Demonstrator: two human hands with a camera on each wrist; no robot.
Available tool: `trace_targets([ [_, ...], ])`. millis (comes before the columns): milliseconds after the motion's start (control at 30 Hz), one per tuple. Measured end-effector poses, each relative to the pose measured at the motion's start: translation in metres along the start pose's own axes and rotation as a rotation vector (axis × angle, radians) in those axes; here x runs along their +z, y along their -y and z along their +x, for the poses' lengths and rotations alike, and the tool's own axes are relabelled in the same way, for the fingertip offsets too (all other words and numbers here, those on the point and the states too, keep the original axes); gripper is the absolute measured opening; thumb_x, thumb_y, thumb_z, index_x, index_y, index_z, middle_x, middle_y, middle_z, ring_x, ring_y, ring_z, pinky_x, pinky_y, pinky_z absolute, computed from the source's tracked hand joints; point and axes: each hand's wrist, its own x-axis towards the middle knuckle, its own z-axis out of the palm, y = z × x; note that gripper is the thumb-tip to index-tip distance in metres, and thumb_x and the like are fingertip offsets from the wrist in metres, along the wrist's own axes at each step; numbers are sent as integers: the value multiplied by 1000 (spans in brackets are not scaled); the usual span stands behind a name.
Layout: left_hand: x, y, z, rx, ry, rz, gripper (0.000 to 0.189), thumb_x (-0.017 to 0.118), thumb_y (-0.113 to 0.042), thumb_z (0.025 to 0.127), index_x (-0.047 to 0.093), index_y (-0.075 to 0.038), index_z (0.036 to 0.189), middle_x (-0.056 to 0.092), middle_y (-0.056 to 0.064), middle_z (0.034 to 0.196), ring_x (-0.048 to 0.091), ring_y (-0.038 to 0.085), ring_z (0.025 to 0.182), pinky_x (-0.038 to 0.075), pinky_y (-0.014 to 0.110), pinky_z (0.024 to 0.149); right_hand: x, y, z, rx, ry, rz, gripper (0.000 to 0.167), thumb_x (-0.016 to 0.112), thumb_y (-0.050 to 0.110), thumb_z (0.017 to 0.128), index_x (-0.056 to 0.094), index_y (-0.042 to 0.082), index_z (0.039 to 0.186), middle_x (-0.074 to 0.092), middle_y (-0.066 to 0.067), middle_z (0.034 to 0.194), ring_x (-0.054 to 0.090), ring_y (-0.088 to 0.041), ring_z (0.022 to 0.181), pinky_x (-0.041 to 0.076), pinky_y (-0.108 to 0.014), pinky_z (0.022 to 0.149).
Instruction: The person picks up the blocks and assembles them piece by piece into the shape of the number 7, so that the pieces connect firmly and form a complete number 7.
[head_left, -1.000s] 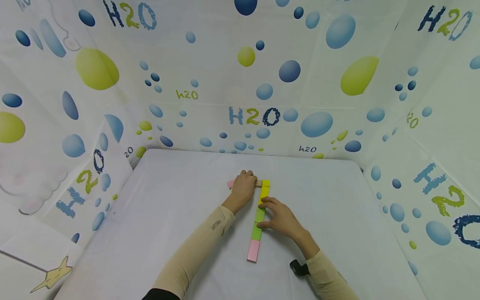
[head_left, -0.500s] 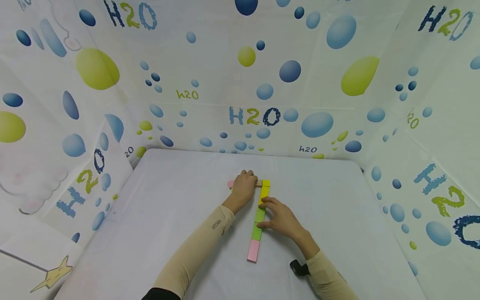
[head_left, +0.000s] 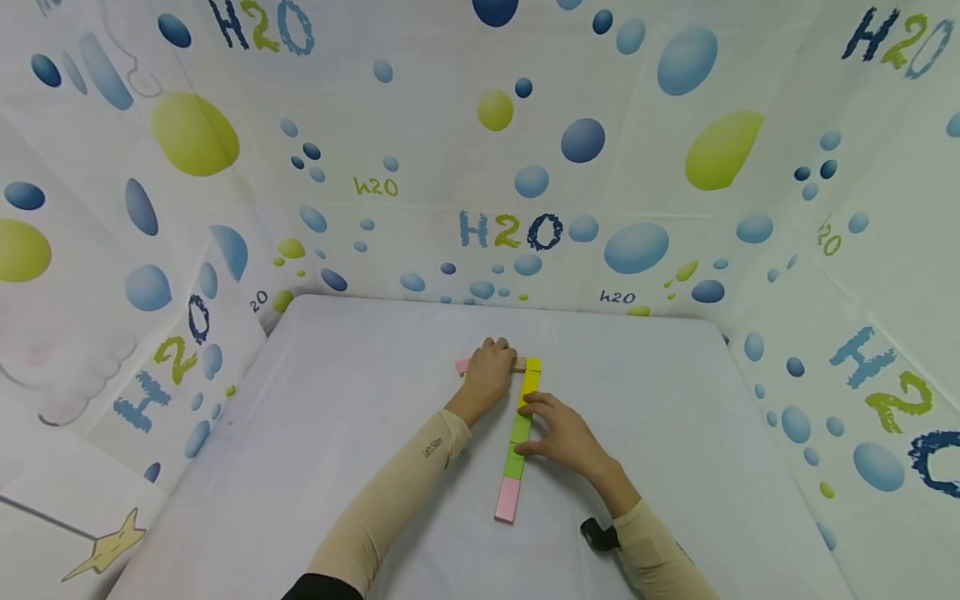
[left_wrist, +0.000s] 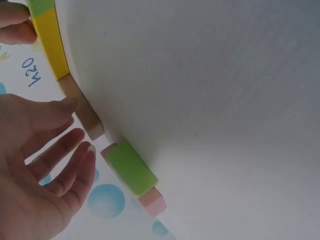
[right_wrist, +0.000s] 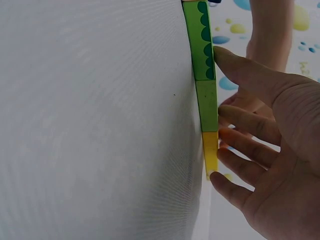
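Observation:
A straight row of blocks runs up the table: a pink block (head_left: 507, 500) nearest, then green blocks (head_left: 513, 463), then yellow (head_left: 530, 382). At its far end a brown wooden block (left_wrist: 89, 120) points left from the corner. My left hand (head_left: 489, 373) pinches this wooden block, thumb on its near face, index fingertip partly hidden behind it. Past a small gap lie a green block (left_wrist: 131, 167) and pink pieces (left_wrist: 152, 202). With fingers spread, my right hand (head_left: 564, 433) touches the right side of the row along the green and yellow blocks.
White cloth covers the table (head_left: 360, 400). A printed curtain (head_left: 420, 108) with bubbles and H2O lettering rises behind and on both sides. A black wrist-camera mount (head_left: 597, 536) sits at the right wrist.
The whole head view has shifted very slightly. Both hands and the blocks hold the same places.

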Motion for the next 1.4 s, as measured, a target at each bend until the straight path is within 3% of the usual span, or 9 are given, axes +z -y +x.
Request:
trace_targets([
  [233,-6,5,1,-34,-10,0,25,66,-18,104,75,-9,125,66,9,124,61,28,113,56,43,94,0,-1,0,17,-4,-4,65,96,38,73,73,13,128,58,-6,149,54,-29,138,45,-48,114],
  [467,-17,17,-5,-82,52,83,27,66,-17,101,73,-7,125,63,8,123,57,27,115,55,42,94,0,-2,1,6,1,-2,66,96,38,73,72,12,129,58,-6,148,55,-28,137,45,-46,114],
  [767,-19,32,-12,-170,86,88,38,74,-32,96,71,-3,121,62,12,124,57,31,118,54,48,94,-2,-1,0,2,9,-9,66,96,37,74,72,11,130,58,-7,148,54,-29,137,45,-47,114],
  [1067,-19,36,-20,-255,126,33,42,69,-33,97,68,-1,124,63,15,122,58,34,118,54,52,94,-1,0,0,13,12,3,65,96,38,74,72,12,129,58,-6,148,55,-28,137,45,-47,115],
  [1400,-19,38,-25,-268,104,39,34,69,-27,97,70,-1,118,64,15,116,62,34,110,56,52,89,0,0,0,24,20,-1,67,96,39,74,72,11,130,57,-6,149,54,-29,138,44,-47,115],
])
